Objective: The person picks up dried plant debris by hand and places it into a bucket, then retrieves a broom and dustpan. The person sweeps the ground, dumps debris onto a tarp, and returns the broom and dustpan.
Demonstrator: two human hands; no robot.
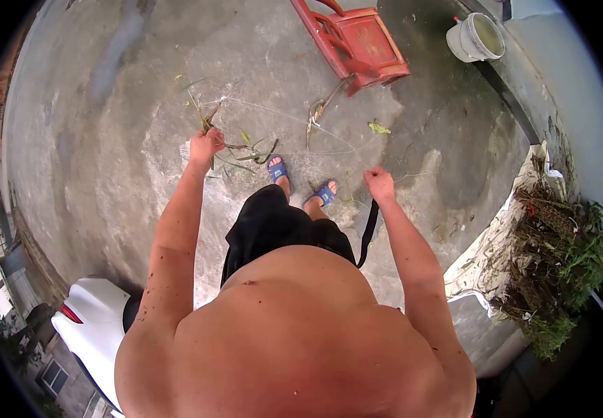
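My left hand (206, 145) is closed around a few thin plant stems (207, 120) with narrow green leaves, held out over the concrete. More cut leaves and a dark twig (263, 157) lie on the ground beside it. Thin white string (273, 109) stretches in a loop from near the stems across toward the right side. My right hand (379, 183) has its fingers curled shut, and a black strap (369, 233) hangs down from it toward my waist. What lies inside the right fist is mostly hidden.
A red wooden chair (371, 45) lies tipped ahead, near a twig bundle (313, 115). A white bucket (475, 38) stands by the wall. At right, a heap of dried and green plants (552, 258) rests on a white sack (479, 268). A white car (96, 310) is at left.
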